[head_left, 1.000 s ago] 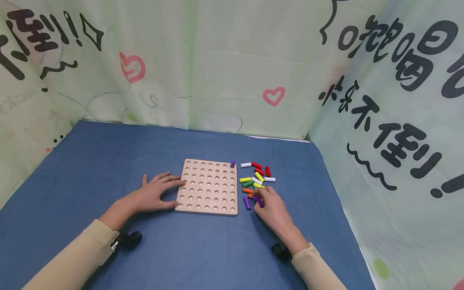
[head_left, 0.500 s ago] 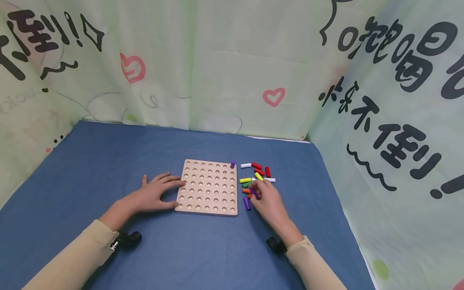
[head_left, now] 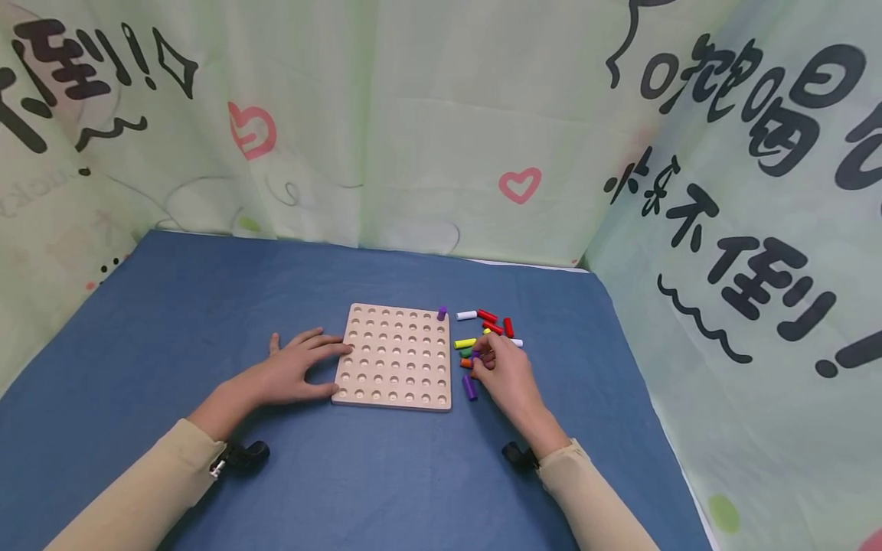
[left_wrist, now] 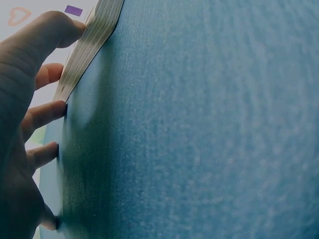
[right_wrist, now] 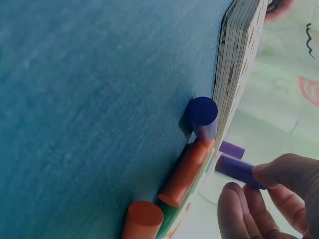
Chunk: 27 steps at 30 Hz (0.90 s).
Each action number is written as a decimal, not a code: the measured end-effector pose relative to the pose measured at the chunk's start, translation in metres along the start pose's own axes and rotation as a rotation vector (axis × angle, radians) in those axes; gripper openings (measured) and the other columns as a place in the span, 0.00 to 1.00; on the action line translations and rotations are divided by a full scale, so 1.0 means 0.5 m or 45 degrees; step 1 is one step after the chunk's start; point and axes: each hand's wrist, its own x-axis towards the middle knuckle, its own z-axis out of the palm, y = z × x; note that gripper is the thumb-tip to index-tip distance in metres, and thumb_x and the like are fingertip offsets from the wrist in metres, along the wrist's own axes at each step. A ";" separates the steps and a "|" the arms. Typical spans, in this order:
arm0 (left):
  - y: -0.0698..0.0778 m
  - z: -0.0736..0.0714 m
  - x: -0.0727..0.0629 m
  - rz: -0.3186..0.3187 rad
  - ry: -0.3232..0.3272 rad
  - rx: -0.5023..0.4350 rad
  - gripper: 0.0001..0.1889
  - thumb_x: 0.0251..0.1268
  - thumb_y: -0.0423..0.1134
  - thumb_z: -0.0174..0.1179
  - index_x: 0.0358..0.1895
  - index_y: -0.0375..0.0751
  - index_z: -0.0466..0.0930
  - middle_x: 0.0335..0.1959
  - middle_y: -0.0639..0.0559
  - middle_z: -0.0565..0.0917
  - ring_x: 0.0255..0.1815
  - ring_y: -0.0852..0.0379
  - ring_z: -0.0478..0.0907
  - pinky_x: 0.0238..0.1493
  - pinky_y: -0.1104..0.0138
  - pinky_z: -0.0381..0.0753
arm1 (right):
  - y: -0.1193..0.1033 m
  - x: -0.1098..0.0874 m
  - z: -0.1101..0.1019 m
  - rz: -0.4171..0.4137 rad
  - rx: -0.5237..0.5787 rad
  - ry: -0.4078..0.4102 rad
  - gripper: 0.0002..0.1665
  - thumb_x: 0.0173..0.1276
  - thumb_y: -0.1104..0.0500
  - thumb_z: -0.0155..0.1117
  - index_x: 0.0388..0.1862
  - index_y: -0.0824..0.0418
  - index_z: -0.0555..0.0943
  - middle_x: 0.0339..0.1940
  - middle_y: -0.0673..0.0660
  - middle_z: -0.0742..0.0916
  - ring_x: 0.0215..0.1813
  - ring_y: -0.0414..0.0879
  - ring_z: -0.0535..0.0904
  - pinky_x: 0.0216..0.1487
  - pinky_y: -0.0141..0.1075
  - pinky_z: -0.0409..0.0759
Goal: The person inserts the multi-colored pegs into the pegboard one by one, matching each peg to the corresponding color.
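A pale wooden pegboard (head_left: 393, 356) with rows of round holes lies mid-table. One purple peg (head_left: 442, 313) stands upright in its far right corner hole. My left hand (head_left: 296, 371) rests at the board's left edge, thumb and fingertips touching it, fingers spread. In the right wrist view, my right hand (right_wrist: 279, 199) pinches another purple peg (right_wrist: 237, 170) between thumb and fingers, above the loose pegs right of the board. A third purple peg (head_left: 470, 387) lies on the cloth near the board's right edge, close to orange pegs (right_wrist: 187, 174).
Loose red (head_left: 508, 327), white (head_left: 466, 315), yellow (head_left: 465, 343) and green pegs lie right of the board, partly hidden by my right hand. A blue cloth (head_left: 276, 283) covers the table. Printed pale curtains (head_left: 427, 138) stand behind and at the sides.
My right hand has shifted a little left and away from me, toward the board, with the purple peg in its fingers. The left hand and the board have stayed put.
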 end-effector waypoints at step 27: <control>0.007 -0.010 -0.005 0.000 -0.014 -0.025 0.34 0.66 0.59 0.66 0.75 0.59 0.72 0.77 0.48 0.71 0.82 0.32 0.53 0.63 0.17 0.35 | -0.042 0.079 0.027 -0.059 0.056 0.162 0.04 0.71 0.55 0.70 0.42 0.53 0.85 0.41 0.53 0.90 0.45 0.49 0.85 0.44 0.42 0.85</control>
